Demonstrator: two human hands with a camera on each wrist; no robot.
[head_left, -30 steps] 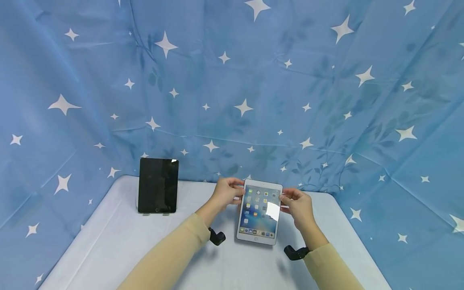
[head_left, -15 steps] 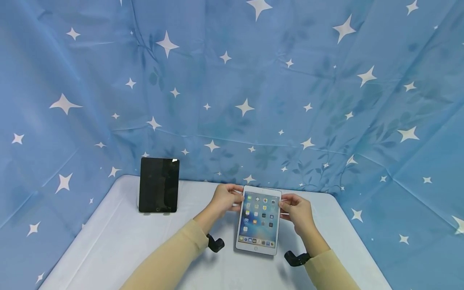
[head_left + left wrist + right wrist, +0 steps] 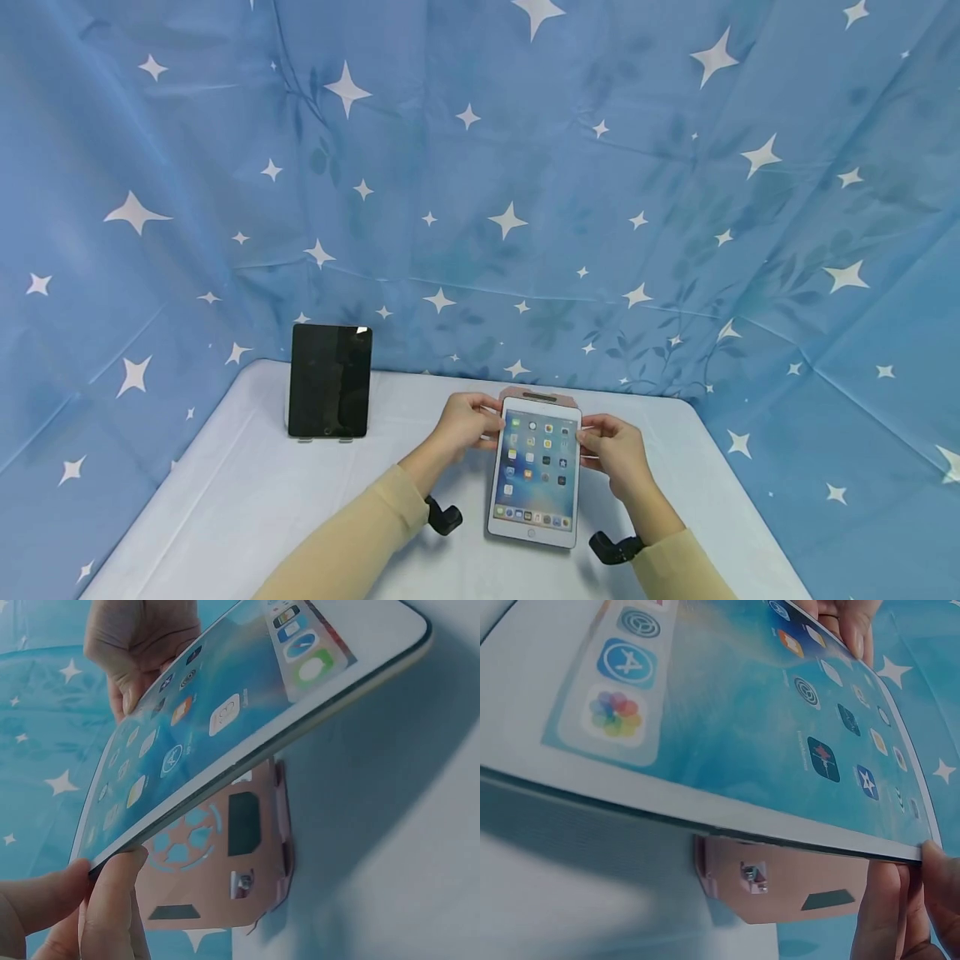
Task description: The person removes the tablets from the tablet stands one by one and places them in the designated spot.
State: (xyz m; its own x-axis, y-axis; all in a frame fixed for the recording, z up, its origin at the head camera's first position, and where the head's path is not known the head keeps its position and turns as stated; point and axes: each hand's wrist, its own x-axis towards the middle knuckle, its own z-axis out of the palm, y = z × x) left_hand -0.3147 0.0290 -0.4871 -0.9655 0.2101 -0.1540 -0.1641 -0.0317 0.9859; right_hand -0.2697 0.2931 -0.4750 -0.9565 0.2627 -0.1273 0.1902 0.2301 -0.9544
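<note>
Standing left: black tablet (image 3: 330, 381); white tablet (image 3: 536, 471) partly hides pink stand (image 3: 214, 874).

Starry blue curtain (image 3: 465, 171) behind table (image 3: 225, 483)

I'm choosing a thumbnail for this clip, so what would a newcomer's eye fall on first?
Most likely the white tablet with its colourful icons, its side edges pinched by the left grip and right grip over the table. Next, perhaps, the blue, white-starred backdrop behind. Then the dark-screened black tablet, propped up at far left on the table, and the pink stand peeking past the white tablet's top edge.
</note>
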